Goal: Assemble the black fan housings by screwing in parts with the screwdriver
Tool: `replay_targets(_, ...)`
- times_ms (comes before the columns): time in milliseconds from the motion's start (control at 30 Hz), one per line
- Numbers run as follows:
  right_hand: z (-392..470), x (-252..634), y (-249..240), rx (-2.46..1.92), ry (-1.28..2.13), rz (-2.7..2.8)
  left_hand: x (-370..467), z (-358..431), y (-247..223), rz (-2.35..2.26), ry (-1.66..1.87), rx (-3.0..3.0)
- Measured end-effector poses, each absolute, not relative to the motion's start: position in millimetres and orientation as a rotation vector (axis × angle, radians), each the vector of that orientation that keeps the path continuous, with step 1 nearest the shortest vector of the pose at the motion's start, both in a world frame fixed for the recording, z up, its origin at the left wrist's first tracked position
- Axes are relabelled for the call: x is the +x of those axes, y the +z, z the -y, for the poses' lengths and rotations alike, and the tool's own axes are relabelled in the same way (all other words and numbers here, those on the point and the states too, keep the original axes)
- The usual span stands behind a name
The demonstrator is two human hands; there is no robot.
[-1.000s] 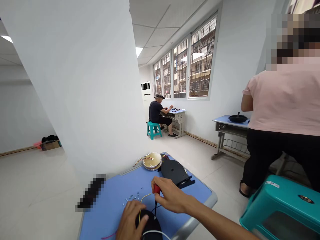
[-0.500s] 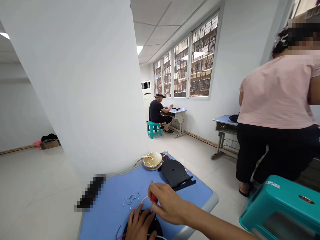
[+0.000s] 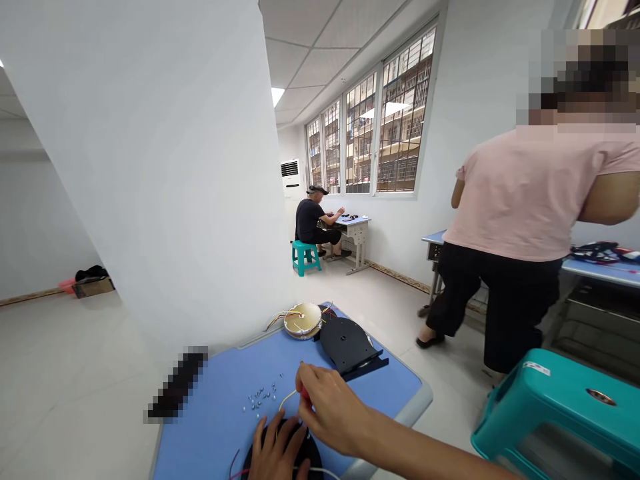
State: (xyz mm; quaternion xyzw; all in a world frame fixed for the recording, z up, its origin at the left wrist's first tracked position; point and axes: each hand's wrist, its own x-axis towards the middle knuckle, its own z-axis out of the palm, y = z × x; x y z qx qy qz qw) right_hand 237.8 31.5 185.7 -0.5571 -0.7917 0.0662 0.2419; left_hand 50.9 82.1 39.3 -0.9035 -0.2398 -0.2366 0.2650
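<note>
My left hand [image 3: 276, 448] rests palm down with its fingers spread across a round black disc-shaped part [image 3: 313, 456] at the near edge of the view. Just to the right, my right hand [image 3: 335, 407] is closed around a red-handled screwdriver [image 3: 305, 394] above the disc's rim; its shaft is mostly hidden. Thin wires [image 3: 287, 399] come out around the disc. Several small loose screws [image 3: 259, 397] lie on the blue tabletop [image 3: 215, 407] beyond my left fingers.
At the table's far end sit a round gold-coloured part [image 3: 303, 319] with wires and a black plate [image 3: 346, 343]. A pixelated dark object [image 3: 180, 387] is at the left edge. A teal stool [image 3: 560, 387] stands right. One person [image 3: 520, 193] stands nearby; another [image 3: 310, 220] sits farther back.
The standing person has shifted left, showing another desk behind. Both my hands keep nearly the same place at the black disc. The view has moved slightly.
</note>
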Motion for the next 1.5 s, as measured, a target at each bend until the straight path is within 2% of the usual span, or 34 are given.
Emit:
replay_targets(700, -42.1, 239.7, 197.2, -1.777, 0.042, 2.306, 53.0, -82.1, 39.9, 0.654, -0.698, -2.479)
replay_targets(900, -50.5, 256.9, 223.0, -1.346, 0.104, 2.694, 52.7, -81.8, 40.4, 0.682, -0.687, -2.546)
replay_targets(1067, -52.7, 249.1, 222.7, -1.472, 0.021, 2.634, 49.8, -82.9, 38.0, 0.819, -0.664, -2.677)
replay_targets(1233, -53.6, 242.0, 218.4, -1.176, 0.036, 2.742, 55.0, -82.7, 46.9, 1.014, -0.599, -2.852)
replay_targets(1400, -55.0, 239.4, 215.7, -1.352, -0.064, 2.656, 69.7, -84.9, 57.4, 1.222, -0.629, -2.899)
replay_targets(1500, -53.2, 238.8, 215.8, -1.197, -0.052, 2.714, 73.9, -89.7, 55.4, 1.183, -0.726, -2.817)
